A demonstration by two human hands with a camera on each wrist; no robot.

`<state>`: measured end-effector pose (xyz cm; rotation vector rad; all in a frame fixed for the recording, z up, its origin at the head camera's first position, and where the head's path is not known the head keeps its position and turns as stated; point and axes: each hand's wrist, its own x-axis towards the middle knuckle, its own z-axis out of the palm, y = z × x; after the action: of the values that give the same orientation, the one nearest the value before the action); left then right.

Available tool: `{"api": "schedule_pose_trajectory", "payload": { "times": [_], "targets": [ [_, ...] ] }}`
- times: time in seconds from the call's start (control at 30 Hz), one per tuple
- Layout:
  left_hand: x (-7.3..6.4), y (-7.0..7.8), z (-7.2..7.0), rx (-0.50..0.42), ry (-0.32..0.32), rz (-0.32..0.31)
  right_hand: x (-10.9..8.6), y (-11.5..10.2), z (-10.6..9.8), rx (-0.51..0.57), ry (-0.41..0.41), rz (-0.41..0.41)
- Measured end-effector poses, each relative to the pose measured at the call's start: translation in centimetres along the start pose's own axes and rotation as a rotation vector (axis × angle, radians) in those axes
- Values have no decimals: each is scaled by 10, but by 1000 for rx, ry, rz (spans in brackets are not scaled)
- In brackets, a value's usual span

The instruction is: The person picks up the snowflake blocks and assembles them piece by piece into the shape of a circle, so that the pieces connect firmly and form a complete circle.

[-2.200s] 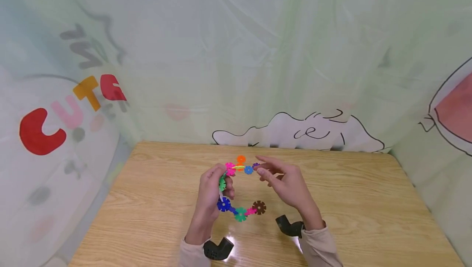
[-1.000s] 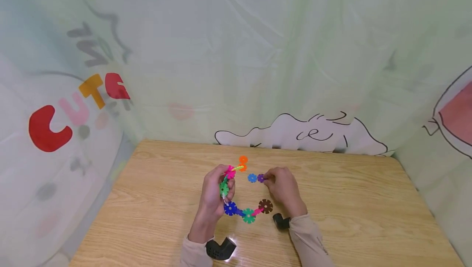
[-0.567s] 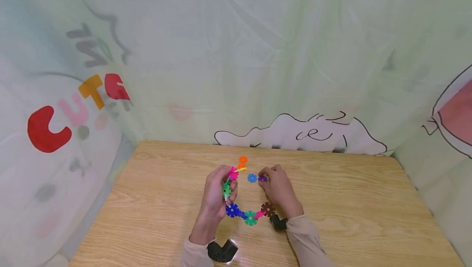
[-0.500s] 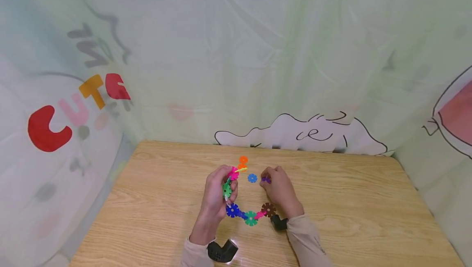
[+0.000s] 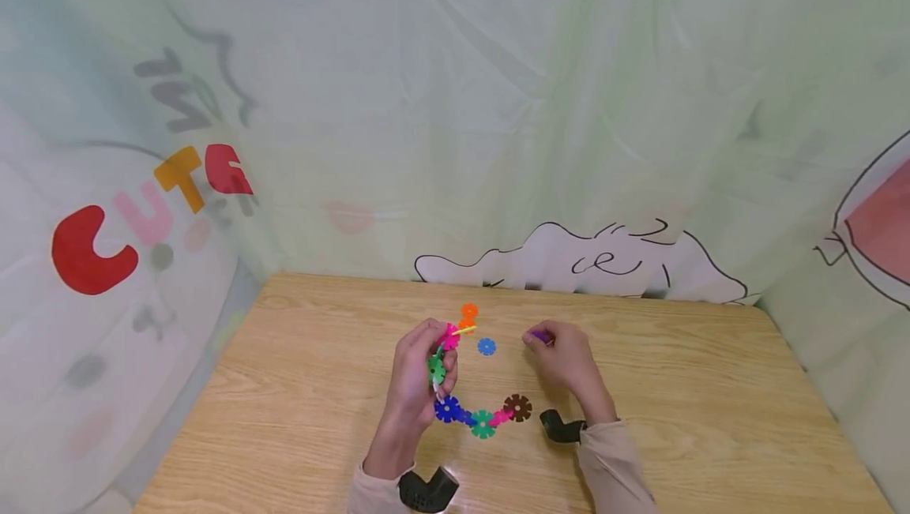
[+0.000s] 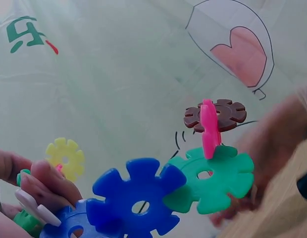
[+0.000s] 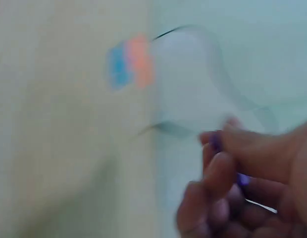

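Note:
My left hand grips a curved chain of interlocking plastic snowflake discs by its green disc, held above the table. One end carries a pink disc and a yellow disc seen edge-on from the head. The other end runs through a dark blue disc and a teal disc to a pink disc and a brown disc. My right hand pinches a purple snowflake disc between thumb and fingers, which partly cover it.
On the wooden table lies a light blue disc between the hands. Orange discs lie farther back, behind the chain's yellow end. A printed cloth rises along the table's back edge.
My right hand has picked up the purple disc from beside the light blue one and moved it right. The left hand still holds the chain, almost in the same place.

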<state>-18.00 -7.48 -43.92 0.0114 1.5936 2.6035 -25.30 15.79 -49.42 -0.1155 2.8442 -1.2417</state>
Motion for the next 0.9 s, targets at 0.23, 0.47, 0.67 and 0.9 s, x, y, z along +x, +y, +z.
{"api": "schedule_pose_trajectory", "payload": {
  "times": [0.23,0.47,0.67,0.9],
  "targets": [
    [-8,7,6,32,-86,126,-36,-60,-38,555,-45,-66],
    [-16,13,13,176,-202,383,-63,-87,-43,738,-69,-317],
    [-21,17,17,195,-259,529,-71,-89,-45,696,-46,-458],
    [-25,20,19,265,-231,570,-82,-95,-51,578,41,-541]
  ]
}}
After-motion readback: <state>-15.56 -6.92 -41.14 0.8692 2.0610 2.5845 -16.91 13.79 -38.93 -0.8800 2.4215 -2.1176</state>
